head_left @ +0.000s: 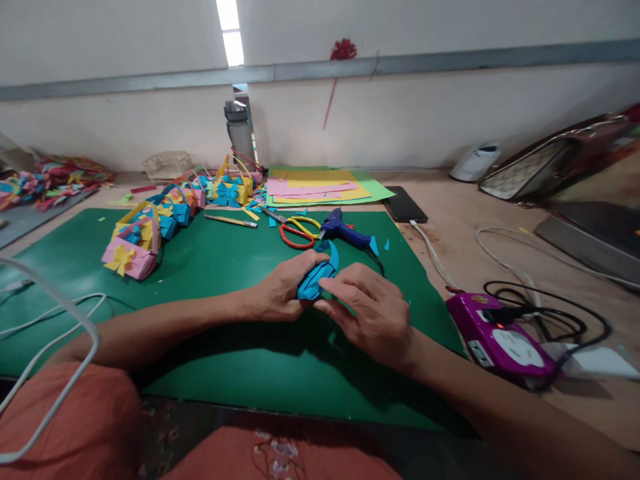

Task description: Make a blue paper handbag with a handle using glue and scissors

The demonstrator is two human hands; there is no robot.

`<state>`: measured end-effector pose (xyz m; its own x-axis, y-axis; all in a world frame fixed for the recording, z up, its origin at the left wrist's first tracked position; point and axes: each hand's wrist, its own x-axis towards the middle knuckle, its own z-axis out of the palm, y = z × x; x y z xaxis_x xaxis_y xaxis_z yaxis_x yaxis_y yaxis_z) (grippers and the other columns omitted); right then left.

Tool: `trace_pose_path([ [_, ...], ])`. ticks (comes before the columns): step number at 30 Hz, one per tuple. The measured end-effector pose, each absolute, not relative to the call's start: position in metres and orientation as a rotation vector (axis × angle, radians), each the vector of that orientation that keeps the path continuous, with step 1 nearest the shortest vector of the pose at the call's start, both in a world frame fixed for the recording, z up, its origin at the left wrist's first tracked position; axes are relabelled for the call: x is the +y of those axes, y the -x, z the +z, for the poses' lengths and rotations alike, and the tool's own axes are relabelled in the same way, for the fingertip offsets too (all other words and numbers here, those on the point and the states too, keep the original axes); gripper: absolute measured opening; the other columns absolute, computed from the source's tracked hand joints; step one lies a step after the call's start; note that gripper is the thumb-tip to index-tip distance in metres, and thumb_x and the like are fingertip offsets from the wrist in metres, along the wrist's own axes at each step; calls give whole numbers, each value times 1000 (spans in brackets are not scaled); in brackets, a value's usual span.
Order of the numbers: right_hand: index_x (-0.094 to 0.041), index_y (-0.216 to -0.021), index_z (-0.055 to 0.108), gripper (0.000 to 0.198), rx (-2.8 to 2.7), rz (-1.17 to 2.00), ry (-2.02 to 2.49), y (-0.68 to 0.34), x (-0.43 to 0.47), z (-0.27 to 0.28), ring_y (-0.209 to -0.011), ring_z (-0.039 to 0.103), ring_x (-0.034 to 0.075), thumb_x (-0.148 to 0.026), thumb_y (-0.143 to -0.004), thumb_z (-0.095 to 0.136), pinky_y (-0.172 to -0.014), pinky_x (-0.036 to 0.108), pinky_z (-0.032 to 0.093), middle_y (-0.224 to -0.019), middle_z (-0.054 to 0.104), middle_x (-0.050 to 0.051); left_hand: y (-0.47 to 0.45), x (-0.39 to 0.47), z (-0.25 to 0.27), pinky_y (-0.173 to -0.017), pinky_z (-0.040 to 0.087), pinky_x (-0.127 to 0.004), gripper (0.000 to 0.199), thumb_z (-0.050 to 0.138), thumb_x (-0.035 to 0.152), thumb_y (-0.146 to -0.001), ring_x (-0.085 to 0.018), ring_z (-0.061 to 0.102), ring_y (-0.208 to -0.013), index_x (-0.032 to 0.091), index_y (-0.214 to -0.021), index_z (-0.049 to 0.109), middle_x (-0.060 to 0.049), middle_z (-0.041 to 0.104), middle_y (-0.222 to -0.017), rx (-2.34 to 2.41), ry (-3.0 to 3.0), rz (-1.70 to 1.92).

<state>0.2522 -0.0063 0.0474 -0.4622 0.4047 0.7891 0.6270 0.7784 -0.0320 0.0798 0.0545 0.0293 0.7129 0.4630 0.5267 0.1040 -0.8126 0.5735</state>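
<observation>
A small blue paper basket (317, 279) with a curved strip at its top is held over the green mat. My left hand (280, 285) is closed around its left side, the thumb lying along the upper edge. At its right side, the thumb and forefinger of my right hand (373, 310) pinch its lower right edge; the fingertips partly cover that spot. Just beyond the hands lie scissors (296, 237) with red and yellow handles and a blue glue gun (345, 230). Small blue paper scraps (375, 245) are scattered near the gun.
Finished-looking paper baskets (131, 250) stand in a row at the left on the green mat (210, 360). A cutter knife (231, 221), coloured paper sheets (320, 187), a bottle (241, 133) and a phone (406, 204) lie or stand farther back. A purple power strip (500, 333) with cables sits at right.
</observation>
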Motion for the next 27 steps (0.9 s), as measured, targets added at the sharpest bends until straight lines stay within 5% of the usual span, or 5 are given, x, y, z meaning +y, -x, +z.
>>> trace_pose_path([
  [6, -22, -89, 60, 12, -2144, -405, 801, -256, -1, 60, -106, 51, 30, -19, -78, 62, -86, 51, 43, -99, 57, 10, -79, 58, 36, -88, 45, -39, 41, 48, 13, -72, -23, 55, -102, 17, -113, 45, -12, 57, -109, 178, -2432, 807],
  [13, -21, -86, 60, 12, -2214, -19, 824, -256, -2, 60, -119, 43, 30, -14, -76, 61, -92, 53, 41, -110, 55, 10, -82, 52, 49, -70, 47, -29, 7, 54, 21, -76, -16, 56, -76, 16, -80, 55, -5, 60, -83, 274, -2339, 574],
  [20, -20, -83, 59, 6, -2164, 64, 826, -256, -2, 57, -119, 45, 28, -17, -78, 61, -93, 51, 42, -109, 56, 11, -75, 55, 47, -87, 44, -41, 52, 59, 54, -73, -28, 53, -102, 16, -108, 52, -11, 59, -108, 191, -2159, 505],
  [23, -19, -83, 59, 4, -2153, 76, 821, -255, -1, 56, -118, 46, 27, -19, -79, 61, -94, 50, 42, -108, 57, 11, -70, 56, 45, -88, 42, -41, 55, 38, 61, -81, -28, 51, -103, 17, -112, 49, -11, 56, -110, 163, -2177, 490],
  [27, -19, -85, 61, 9, -2129, 203, 827, -256, -2, 58, -118, 46, 25, -18, -77, 64, -96, 48, 41, -109, 58, 11, -66, 56, 45, -88, 42, -41, 54, 35, 60, -83, -27, 51, -103, 18, -115, 45, -11, 55, -108, 194, -2237, 469],
])
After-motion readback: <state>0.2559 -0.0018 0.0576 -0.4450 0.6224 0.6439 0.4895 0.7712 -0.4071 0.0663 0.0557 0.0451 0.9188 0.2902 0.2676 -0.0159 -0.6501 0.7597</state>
